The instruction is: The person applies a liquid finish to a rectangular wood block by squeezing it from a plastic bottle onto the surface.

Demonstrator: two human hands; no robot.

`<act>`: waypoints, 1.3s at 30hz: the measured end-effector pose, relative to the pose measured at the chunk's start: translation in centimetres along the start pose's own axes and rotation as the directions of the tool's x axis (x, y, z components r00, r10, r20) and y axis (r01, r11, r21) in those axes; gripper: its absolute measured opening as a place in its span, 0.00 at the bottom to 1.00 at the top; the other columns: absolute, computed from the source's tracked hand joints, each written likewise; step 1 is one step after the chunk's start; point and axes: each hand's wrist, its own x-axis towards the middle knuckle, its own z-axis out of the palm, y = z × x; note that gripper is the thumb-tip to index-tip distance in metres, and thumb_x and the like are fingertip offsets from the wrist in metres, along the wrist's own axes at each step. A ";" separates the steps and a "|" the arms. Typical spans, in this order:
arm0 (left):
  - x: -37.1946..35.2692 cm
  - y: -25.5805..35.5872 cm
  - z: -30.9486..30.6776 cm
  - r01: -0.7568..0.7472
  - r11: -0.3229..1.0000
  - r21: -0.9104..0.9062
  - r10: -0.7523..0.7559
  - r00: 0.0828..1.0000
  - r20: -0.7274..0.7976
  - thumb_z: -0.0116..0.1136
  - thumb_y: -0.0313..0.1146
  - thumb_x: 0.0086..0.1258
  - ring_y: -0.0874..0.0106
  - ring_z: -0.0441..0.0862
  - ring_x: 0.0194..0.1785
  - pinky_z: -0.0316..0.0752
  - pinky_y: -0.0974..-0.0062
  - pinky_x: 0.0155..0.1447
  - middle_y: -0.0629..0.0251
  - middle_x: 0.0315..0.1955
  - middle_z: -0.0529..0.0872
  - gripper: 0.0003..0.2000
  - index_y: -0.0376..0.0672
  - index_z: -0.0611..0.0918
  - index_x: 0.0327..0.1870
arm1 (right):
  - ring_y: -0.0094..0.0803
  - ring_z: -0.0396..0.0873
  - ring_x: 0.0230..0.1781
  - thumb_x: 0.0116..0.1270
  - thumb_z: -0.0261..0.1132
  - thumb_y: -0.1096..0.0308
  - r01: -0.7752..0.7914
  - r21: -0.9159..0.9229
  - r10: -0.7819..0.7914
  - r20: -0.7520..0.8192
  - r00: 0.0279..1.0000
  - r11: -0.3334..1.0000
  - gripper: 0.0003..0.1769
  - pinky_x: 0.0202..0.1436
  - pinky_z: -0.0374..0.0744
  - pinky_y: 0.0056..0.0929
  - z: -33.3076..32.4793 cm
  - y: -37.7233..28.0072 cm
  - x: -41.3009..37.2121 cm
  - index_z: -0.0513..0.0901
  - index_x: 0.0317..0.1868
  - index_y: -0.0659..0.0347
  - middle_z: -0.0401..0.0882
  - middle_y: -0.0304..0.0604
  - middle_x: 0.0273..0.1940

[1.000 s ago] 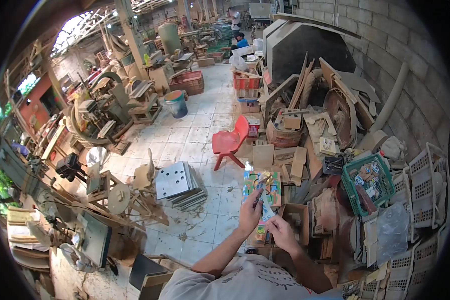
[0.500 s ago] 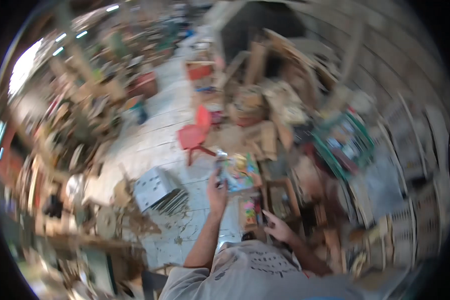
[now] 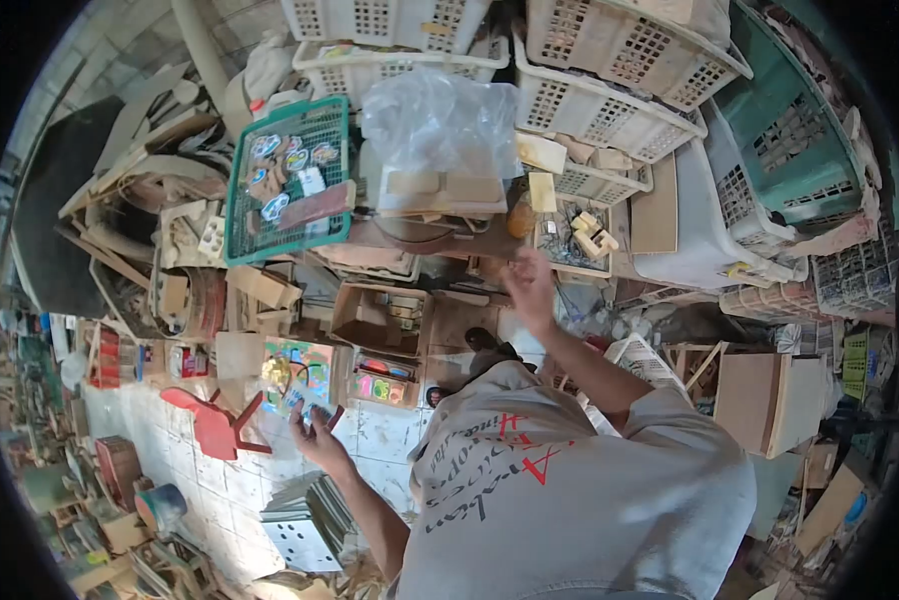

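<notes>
My left hand (image 3: 317, 437) is at the lower left, its fingers closed around a small bluish object that I cannot make out. Just behind it lies a colourful board (image 3: 310, 365) with a yellow item on it. My right hand (image 3: 532, 290) reaches over the shelf's front edge, fingers apart and nothing visible in them. Beyond its fingertips stands an amber jar (image 3: 521, 217). Beside the jar, a shallow tray (image 3: 562, 262) holds pale wooden pieces and wires.
A green basket (image 3: 288, 125) of painted pieces sits on the shelf, left of a plastic bag (image 3: 440, 125). White crates (image 3: 610, 110) are stacked behind. Below are an open cardboard box (image 3: 345, 325), a red chair (image 3: 215, 425) and stacked panels (image 3: 305, 540) on the floor.
The view has swung right toward the shelf and crates. My right hand has moved out over the shelf edge; my left hand still holds its small object.
</notes>
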 end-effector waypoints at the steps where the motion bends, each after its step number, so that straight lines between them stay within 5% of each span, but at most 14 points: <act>1: 0.4 0.1 1.3 0.011 1.000 -0.002 -0.011 0.997 0.074 0.46 0.20 0.66 0.73 0.72 0.39 0.85 0.71 0.36 0.57 0.46 0.69 0.12 0.34 0.72 0.51 | 0.28 0.73 0.41 0.53 0.67 0.71 -0.046 0.009 0.047 -0.078 0.996 0.999 0.28 0.41 0.74 0.26 -1.3 -0.2 1.6 0.66 0.54 0.64 0.70 0.46 0.49; 5: 1.3 0.4 8.7 -0.062 0.992 -0.108 0.095 0.936 0.338 0.44 0.19 0.67 0.79 0.70 0.34 0.75 0.81 0.38 0.67 0.40 0.74 0.11 0.38 0.74 0.47 | 0.33 0.72 0.45 0.51 0.70 0.70 0.074 -0.191 -0.090 -0.077 0.993 0.979 0.35 0.50 0.72 0.29 -4.8 4.2 8.0 0.62 0.58 0.66 0.70 0.46 0.50; 7: 0.7 2.6 12.3 -0.102 0.994 0.050 0.070 0.895 0.440 0.45 0.19 0.66 0.81 0.68 0.32 0.68 0.84 0.36 0.68 0.36 0.75 0.10 0.40 0.75 0.45 | 0.35 0.69 0.51 0.51 0.70 0.71 0.257 -0.351 -0.237 0.099 0.966 0.900 0.39 0.56 0.68 0.33 -4.8 2.6 10.0 0.58 0.61 0.64 0.69 0.46 0.52; 9: 0.8 2.2 15.5 -0.179 0.984 0.017 0.145 0.845 0.515 0.47 0.19 0.64 0.82 0.67 0.29 0.64 0.85 0.33 0.70 0.32 0.75 0.08 0.41 0.74 0.41 | 0.32 0.73 0.49 0.51 0.69 0.72 0.233 -0.169 -0.206 0.164 0.965 0.958 0.34 0.52 0.72 0.32 -4.1 0.7 10.9 0.64 0.58 0.66 0.73 0.46 0.49; 11: 0.3 3.8 18.2 -0.136 0.991 -0.014 0.121 0.824 0.553 0.48 0.20 0.65 0.83 0.66 0.28 0.64 0.84 0.32 0.72 0.28 0.72 0.04 0.40 0.73 0.37 | 0.30 0.78 0.42 0.51 0.70 0.72 -0.060 -0.060 0.073 0.239 0.968 0.996 0.26 0.44 0.77 0.30 -4.2 4.4 12.5 0.71 0.51 0.67 0.79 0.45 0.42; 15: 0.4 6.0 21.7 -0.152 0.986 -0.075 0.167 0.804 0.570 0.50 0.22 0.66 0.84 0.66 0.29 0.64 0.85 0.34 0.73 0.26 0.71 0.02 0.39 0.70 0.34 | 0.28 0.79 0.37 0.49 0.71 0.70 -0.001 -0.085 0.018 0.203 0.979 0.996 0.19 0.38 0.77 0.28 -4.5 4.9 12.6 0.77 0.41 0.66 0.80 0.42 0.36; 23: 2.3 9.3 25.6 -0.030 0.996 -0.086 0.079 0.760 0.645 0.45 0.21 0.64 0.79 0.75 0.40 0.68 0.83 0.49 0.69 0.32 0.77 0.08 0.37 0.75 0.42 | 0.26 0.75 0.36 0.51 0.70 0.67 0.204 -0.063 -0.187 0.205 0.961 0.977 0.24 0.39 0.75 0.26 -8.2 2.5 11.4 0.73 0.47 0.66 0.77 0.42 0.38; 26: 0.5 11.3 27.2 0.068 0.980 -0.186 0.079 0.727 0.682 0.42 0.28 0.67 0.80 0.74 0.34 0.69 0.83 0.42 0.70 0.26 0.76 0.09 0.39 0.74 0.43 | 0.26 0.75 0.37 0.52 0.67 0.70 0.192 0.213 -0.257 0.338 0.905 0.958 0.24 0.40 0.75 0.26 -8.1 -3.3 9.9 0.71 0.50 0.66 0.76 0.42 0.40; 29: -0.7 15.3 27.5 0.098 0.995 -0.007 -0.055 0.611 0.790 0.41 0.40 0.72 0.82 0.68 0.23 0.65 0.85 0.31 0.73 0.18 0.71 0.14 0.39 0.73 0.47 | 0.29 0.69 0.50 0.53 0.62 0.69 0.009 0.510 -0.333 0.546 0.769 0.860 0.29 0.53 0.69 0.29 -7.6 -4.8 9.8 0.66 0.57 0.65 0.70 0.43 0.50; 31: -1.7 16.0 27.3 0.082 0.997 0.008 -0.057 0.617 0.785 0.51 0.41 0.67 0.82 0.68 0.24 0.64 0.84 0.30 0.71 0.21 0.71 0.18 0.39 0.73 0.52 | 0.29 0.69 0.50 0.53 0.61 0.65 0.061 0.142 -0.151 0.796 0.587 0.988 0.32 0.54 0.68 0.29 -7.8 -4.0 10.2 0.63 0.59 0.65 0.70 0.42 0.50; 32: -1.6 16.9 27.1 0.080 0.997 0.014 -0.060 0.622 0.780 0.51 0.41 0.67 0.82 0.68 0.24 0.64 0.84 0.30 0.71 0.21 0.71 0.18 0.39 0.73 0.52 | 0.29 0.69 0.50 0.53 0.61 0.65 0.056 0.148 -0.153 0.798 0.582 0.987 0.32 0.54 0.68 0.29 -7.6 -4.0 10.2 0.63 0.59 0.65 0.70 0.42 0.50; 34: -1.1 18.9 26.6 -0.587 0.804 0.094 0.277 0.510 0.815 0.64 0.40 0.56 0.75 0.76 0.32 0.71 0.79 0.34 0.64 0.31 0.77 0.27 0.41 0.72 0.57 | 0.28 0.69 0.49 0.53 0.62 0.62 -0.169 0.251 -0.140 0.860 0.490 0.953 0.33 0.54 0.68 0.28 -7.2 -6.0 10.5 0.64 0.58 0.66 0.71 0.42 0.48; 37: 0.3 19.8 26.5 -0.662 0.747 -0.065 0.399 0.368 0.840 0.69 0.35 0.48 0.66 0.76 0.49 0.70 0.72 0.52 0.56 0.45 0.78 0.31 0.39 0.73 0.57 | 0.27 0.70 0.48 0.53 0.63 0.59 -0.361 0.225 -0.090 0.931 0.353 0.905 0.33 0.52 0.69 0.28 -7.3 -7.8 11.1 0.65 0.58 0.66 0.72 0.41 0.47; 39: 1.3 19.9 26.3 -0.620 0.784 -0.042 0.314 0.337 0.888 0.71 0.35 0.46 0.61 0.72 0.57 0.65 0.70 0.60 0.53 0.54 0.74 0.32 0.38 0.74 0.55 | 0.26 0.70 0.47 0.53 0.63 0.58 -0.435 0.151 -0.039 0.966 0.256 0.887 0.34 0.51 0.69 0.27 -7.3 -8.4 11.6 0.65 0.57 0.66 0.72 0.40 0.46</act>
